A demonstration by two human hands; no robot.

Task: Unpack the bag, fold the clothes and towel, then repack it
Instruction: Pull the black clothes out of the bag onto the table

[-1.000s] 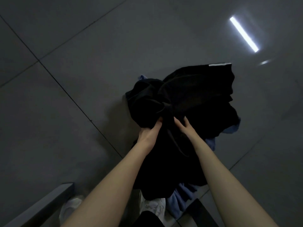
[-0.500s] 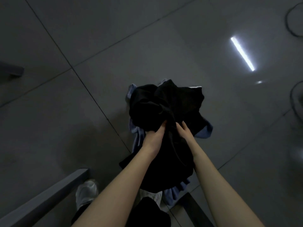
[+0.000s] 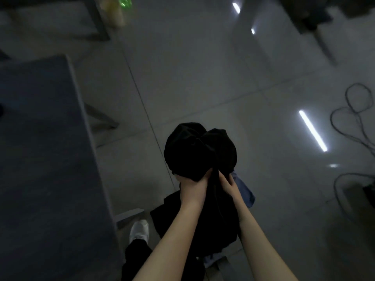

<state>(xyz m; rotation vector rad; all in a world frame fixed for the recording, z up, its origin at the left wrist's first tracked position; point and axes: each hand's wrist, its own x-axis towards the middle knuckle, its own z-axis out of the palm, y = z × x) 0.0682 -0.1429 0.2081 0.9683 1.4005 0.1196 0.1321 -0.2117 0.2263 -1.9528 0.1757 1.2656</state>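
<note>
Grey tabletop (image 3: 44, 159) left of black clothes bundle (image 3: 199, 151), nearest left hand (image 3: 191, 189); fingers (image 3: 222, 177) of it and right hand (image 3: 229, 186) clenched in cloth

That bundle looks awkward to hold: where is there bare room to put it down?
The grey tabletop left of the black bundle shows a wide bare stretch. The floor tiles ahead are open too. Cables crowd the right.

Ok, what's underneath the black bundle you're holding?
Blue fabric pokes out beneath the black bundle, just past the right hand; the left hand grips the bundle too. Whether it is one garment or several, and anything else bunched inside, is covered by the bundle.
</note>
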